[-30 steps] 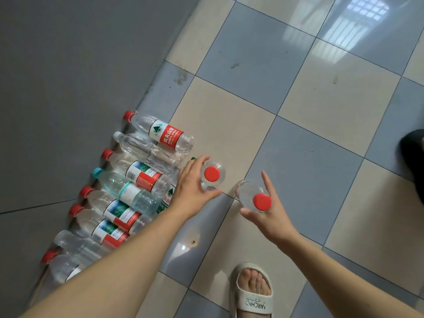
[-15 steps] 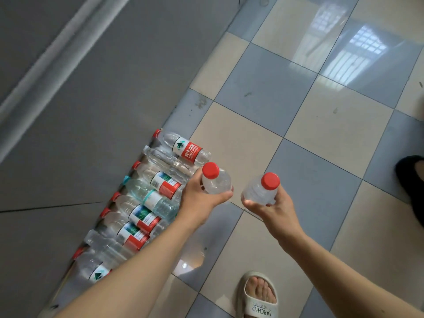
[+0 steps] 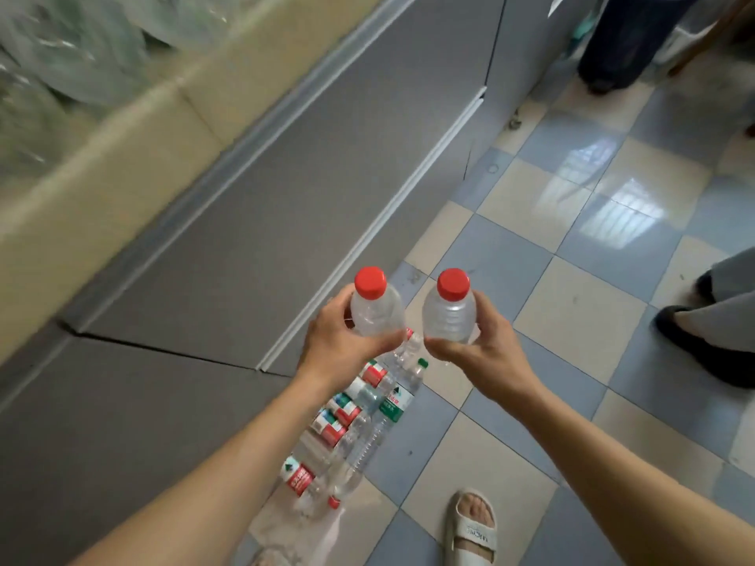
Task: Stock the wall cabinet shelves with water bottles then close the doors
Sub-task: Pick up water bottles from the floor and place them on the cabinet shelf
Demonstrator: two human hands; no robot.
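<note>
My left hand (image 3: 339, 345) grips a clear water bottle (image 3: 374, 306) with a red cap, held upright at mid-frame. Beside it my right hand (image 3: 478, 345) grips a second clear red-capped bottle (image 3: 449, 308), also upright. The two bottles are side by side, a small gap apart. Below my hands a row of several water bottles (image 3: 351, 418) lies on the floor along the foot of the grey cabinet (image 3: 228, 239). The cabinet's doors are shut in view. A glass-fronted upper part (image 3: 61, 67) shows blurred at the top left.
The floor is blue and cream checked tile (image 3: 572, 312). My sandalled foot (image 3: 472, 524) stands at the bottom. Another person's dark shoes and grey trousers (image 3: 711, 332) are at the right edge, and a further person's legs (image 3: 621, 38) at the top right.
Both hands have risen from the floor with a bottle each, now held upright. The view has tilted up, bringing the cabinet front and glass upper part into sight.
</note>
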